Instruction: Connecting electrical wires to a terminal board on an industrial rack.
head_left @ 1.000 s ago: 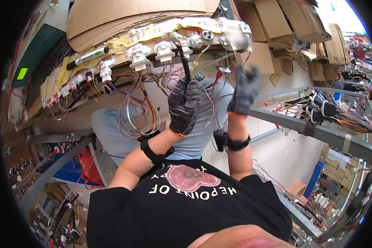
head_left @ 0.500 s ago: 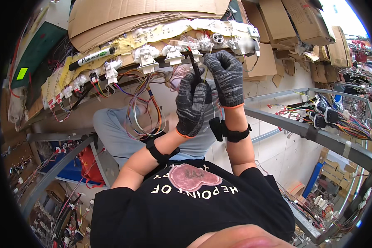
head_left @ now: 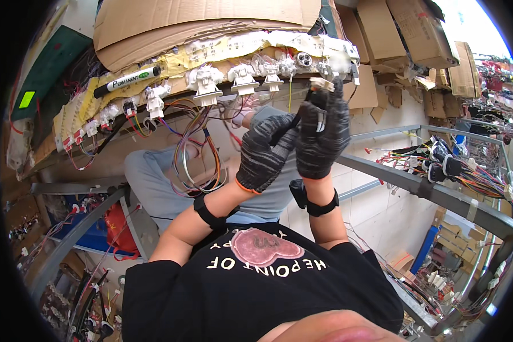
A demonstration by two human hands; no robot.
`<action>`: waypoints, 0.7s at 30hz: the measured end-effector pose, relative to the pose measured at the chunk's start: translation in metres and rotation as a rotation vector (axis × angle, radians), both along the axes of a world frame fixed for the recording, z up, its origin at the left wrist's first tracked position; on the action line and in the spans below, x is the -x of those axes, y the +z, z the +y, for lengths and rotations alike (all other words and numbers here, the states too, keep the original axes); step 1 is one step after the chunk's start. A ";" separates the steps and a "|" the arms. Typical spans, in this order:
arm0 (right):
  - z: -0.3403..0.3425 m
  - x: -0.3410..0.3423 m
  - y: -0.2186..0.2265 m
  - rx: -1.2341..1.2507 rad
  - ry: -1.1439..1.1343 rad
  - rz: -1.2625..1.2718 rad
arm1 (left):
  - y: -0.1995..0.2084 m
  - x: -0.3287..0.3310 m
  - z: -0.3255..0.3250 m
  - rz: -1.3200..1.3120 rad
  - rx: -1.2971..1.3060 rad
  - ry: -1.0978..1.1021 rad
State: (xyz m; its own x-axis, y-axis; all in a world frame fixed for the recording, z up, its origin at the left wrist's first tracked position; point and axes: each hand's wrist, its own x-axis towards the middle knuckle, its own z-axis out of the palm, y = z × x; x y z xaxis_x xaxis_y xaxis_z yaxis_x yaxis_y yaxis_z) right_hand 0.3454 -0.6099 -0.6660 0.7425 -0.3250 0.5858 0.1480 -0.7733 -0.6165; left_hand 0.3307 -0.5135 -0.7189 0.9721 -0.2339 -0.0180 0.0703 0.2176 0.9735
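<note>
Directions read from the middle of the view, 12 at the top edge. Just off centre toward 1, a left hand (head_left: 268, 151) in a grey knitted glove, fingers curled closed around a black cable (head_left: 284, 132). At 2, close beside the left, a right hand (head_left: 323, 128) in a matching glove, partly closed at the cable's far end; hard to tell exactly how its fingers press. At 1, by the right fingertips, a small pale connector (head_left: 322, 84) on that end, just short of the bench (head_left: 182, 61) and its yellow and white tape.

Across the top, from 10 round to 1, the same bench. At 10, lying on it, a black-and-white marker (head_left: 127, 81); at 11, along the near edge, a white plug housing (head_left: 205, 85); near 1, hanging down, a yellow-green wire (head_left: 290, 94). Between 9 and 10, below the edge, a looped bundle of coloured wires (head_left: 195, 123). At 9, light blue trousers (head_left: 154, 179); at 8, a red bag (head_left: 118, 231). At 3, a grey metal frame (head_left: 383, 172) with wiring laid over it. Between 1 and 2, beyond the bench, cardboard boxes (head_left: 382, 34). At 6, a black shirt (head_left: 256, 296).
</note>
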 end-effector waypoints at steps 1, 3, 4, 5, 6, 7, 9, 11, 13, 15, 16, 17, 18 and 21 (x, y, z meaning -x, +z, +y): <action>-0.003 -0.001 -0.005 0.083 0.021 -0.047 | 0.001 -0.004 -0.003 -0.143 -0.096 0.016; 0.005 -0.006 0.002 0.058 0.047 -0.057 | 0.002 -0.010 -0.005 -0.286 -0.193 0.036; 0.004 -0.009 0.000 0.058 0.051 -0.058 | 0.002 -0.013 -0.004 -0.366 -0.293 -0.008; 0.000 -0.016 -0.003 0.140 0.007 -0.047 | 0.003 -0.016 -0.004 -0.445 -0.394 -0.052; -0.005 -0.023 -0.007 0.225 -0.040 -0.035 | 0.005 -0.018 -0.004 -0.525 -0.491 -0.099; -0.013 -0.029 -0.018 0.216 -0.037 -0.078 | 0.008 -0.019 -0.003 -0.513 -0.528 -0.132; -0.023 -0.032 -0.028 0.085 -0.041 0.044 | 0.017 -0.022 -0.002 -0.410 -0.442 -0.196; -0.031 -0.035 -0.030 -0.019 -0.014 0.146 | 0.016 -0.021 -0.001 -0.233 -0.323 -0.271; -0.036 -0.040 -0.031 0.091 0.029 0.116 | 0.018 -0.019 -0.001 -0.147 -0.218 -0.274; -0.046 -0.054 -0.029 0.641 0.052 -0.094 | 0.023 -0.021 0.001 -0.063 -0.111 -0.279; -0.044 -0.053 -0.027 0.643 0.052 -0.094 | 0.028 -0.024 0.003 -0.041 -0.113 -0.322; -0.040 -0.049 -0.024 -0.148 0.103 0.073 | 0.031 -0.026 0.005 -0.020 -0.115 -0.366; -0.034 -0.050 -0.017 -0.941 0.147 0.240 | 0.030 -0.026 0.005 -0.018 -0.112 -0.360; -0.032 -0.053 -0.015 -0.871 0.101 0.302 | 0.022 -0.024 0.003 -0.167 -0.072 -0.272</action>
State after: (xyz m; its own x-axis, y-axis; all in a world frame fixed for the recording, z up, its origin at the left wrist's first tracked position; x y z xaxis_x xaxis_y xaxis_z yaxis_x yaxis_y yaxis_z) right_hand 0.3986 -0.6418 -0.6808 0.8725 -0.4852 -0.0574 -0.0721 -0.0116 -0.9973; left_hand 0.3551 -0.5109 -0.6964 0.8649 -0.4895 0.1111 -0.0458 0.1434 0.9886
